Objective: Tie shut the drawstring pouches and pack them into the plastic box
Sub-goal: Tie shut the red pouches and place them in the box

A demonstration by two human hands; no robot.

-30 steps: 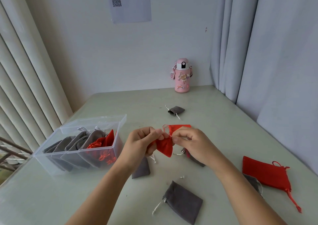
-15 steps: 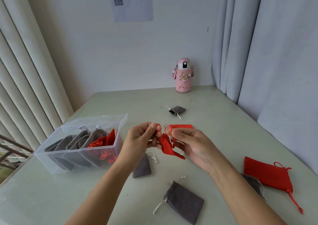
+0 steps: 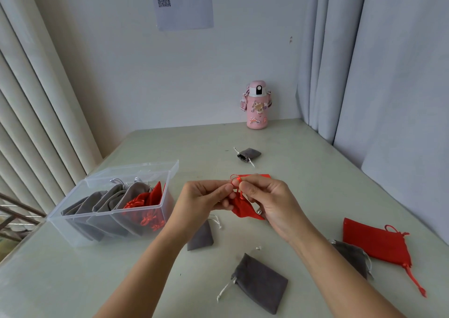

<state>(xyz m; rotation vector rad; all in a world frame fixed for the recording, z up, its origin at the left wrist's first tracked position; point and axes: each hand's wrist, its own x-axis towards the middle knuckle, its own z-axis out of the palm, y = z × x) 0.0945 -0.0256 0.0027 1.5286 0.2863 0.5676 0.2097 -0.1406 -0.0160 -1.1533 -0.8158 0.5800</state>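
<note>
I hold a small red drawstring pouch (image 3: pixel 244 209) above the middle of the table. My left hand (image 3: pixel 204 199) and my right hand (image 3: pixel 267 197) meet at its top, each pinching the red cord, which forms a small loop above my fingertips. The pouch body hangs below between my palms. A clear plastic box (image 3: pixel 80 227) stands open at the left, holding several grey pouches and some red ones on edge. Behind my right hand lies another red pouch (image 3: pixel 257 176), mostly hidden.
Loose pouches lie around: grey ones (image 3: pixel 261 282), (image 3: pixel 201 238), (image 3: pixel 353 257) and far (image 3: pixel 249 154), a red one (image 3: pixel 379 242) at the right. A pink bottle (image 3: pixel 257 106) stands by the back wall. Curtains hang at the right, blinds at the left.
My hands drew apart a little half a second ago, then closed together again over the pouch top. A cord loop now shows above my fingertips.
</note>
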